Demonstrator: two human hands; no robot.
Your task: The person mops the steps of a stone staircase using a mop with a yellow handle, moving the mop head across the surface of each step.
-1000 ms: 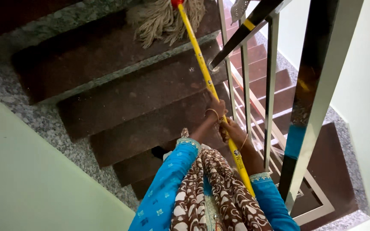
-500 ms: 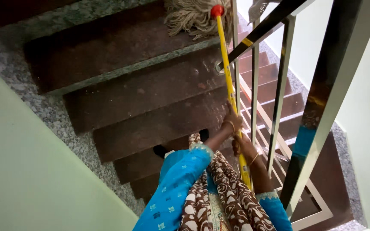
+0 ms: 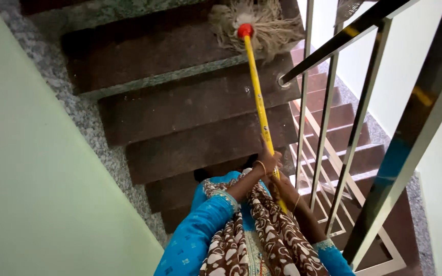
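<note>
Head view: brown stairs (image 3: 180,110) descend beside a steel railing (image 3: 328,102). Our left hand (image 3: 268,162) and right hand (image 3: 278,183) clasp the yellow mop handle (image 3: 257,97) — string head (image 3: 262,23) rests steps below; long, even strokes likely work best.

Yellow-handled mop (image 3: 258,97), its frayed string head spread on an upper stair.

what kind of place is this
Most likely an indoor stairwell in a home or small building. Dark brown stone steps descend beside a pale green wall, a metal railing runs along the right, and both hands grip a yellow-handled string mop resting on an upper step.
</note>
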